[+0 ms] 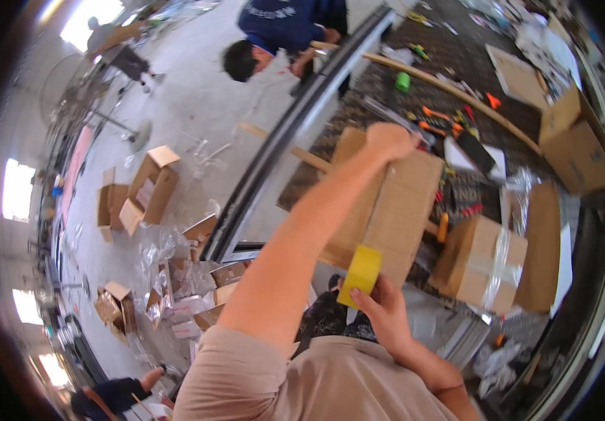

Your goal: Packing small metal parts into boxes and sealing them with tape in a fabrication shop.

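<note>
A long closed cardboard box point(409, 200) lies in front of me with a seam running along its top. My left hand point(392, 142) is at the box's far end, its fingers curled down and closed; what they hold, if anything, is hidden. At the near end, my right hand point(384, 309) grips a yellow roll of tape point(361, 276) between thumb and fingers. The roll stands on edge against the box's near edge. I cannot tell whether a strip of tape runs between the hands.
Hand tools with orange handles point(434, 121) and a green roll point(402, 82) lie beyond the box. A taped carton point(485, 263) stands at right. A long dark metal frame point(295, 126) slants past on the left. Another person point(281, 35) bends over beyond it. Opened cartons point(149, 189) litter the floor.
</note>
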Demonstrator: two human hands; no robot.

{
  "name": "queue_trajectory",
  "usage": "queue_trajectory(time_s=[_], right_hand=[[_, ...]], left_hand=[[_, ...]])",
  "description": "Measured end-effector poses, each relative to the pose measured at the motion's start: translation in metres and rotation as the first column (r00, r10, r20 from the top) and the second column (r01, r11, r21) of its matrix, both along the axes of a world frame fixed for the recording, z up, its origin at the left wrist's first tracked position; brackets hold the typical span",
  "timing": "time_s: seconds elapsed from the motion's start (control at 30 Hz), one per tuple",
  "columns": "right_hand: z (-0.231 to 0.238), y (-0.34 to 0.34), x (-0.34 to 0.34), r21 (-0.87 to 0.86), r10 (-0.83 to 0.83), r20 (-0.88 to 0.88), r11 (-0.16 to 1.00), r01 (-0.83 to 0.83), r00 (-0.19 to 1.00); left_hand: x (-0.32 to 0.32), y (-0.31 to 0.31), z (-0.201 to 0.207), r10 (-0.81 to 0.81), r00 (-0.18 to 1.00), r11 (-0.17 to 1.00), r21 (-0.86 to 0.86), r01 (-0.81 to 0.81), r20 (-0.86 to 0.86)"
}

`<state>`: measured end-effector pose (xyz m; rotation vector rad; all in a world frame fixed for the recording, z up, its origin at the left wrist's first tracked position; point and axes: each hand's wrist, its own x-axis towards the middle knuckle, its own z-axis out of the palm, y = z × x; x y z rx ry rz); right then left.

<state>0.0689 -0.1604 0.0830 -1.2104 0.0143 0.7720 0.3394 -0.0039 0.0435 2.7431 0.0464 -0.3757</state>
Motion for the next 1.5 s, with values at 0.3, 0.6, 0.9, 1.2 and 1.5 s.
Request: queue_trajectory(time_s=[0.3,0.6,0.9,1.2,1.5], right_hand=[[-0.008,0.000,-0.055,-0.014,0.082,-0.249,0.996,-0.088,0.965],[-0.071,0.017,-0.068,-0.230,-0.043,0.032,0.972,0.050,0.999],[-0.164,-0.001,-0.062,-0.096,-0.165,0.028,0.981,0.167,0.986],[-0.184,-0.007,-0.063,-0.161,-0.104,0.010,0.981,0.105,0.994],[-0.131,-0.011,-0.061,-0.736,0.385,0.439,0.672,0.079,0.812]], left_hand=[[-0.002,-0.015,-0.018,-0.056,0.998,0.998,0.008,0.056,0.005],[0.007,-0.001,-0.020,-0.030,0.994,0.999,0.027,0.027,0.104],[-0.135,-0.036,-0.045,-0.247,0.746,0.961,0.055,0.273,0.618],[-0.302,-0.025,-0.045,-0.176,0.788,0.983,0.060,0.175,0.590],[-0.395,-0.025,-0.108,0.374,0.846,0.919,-0.278,-0.281,0.380]])
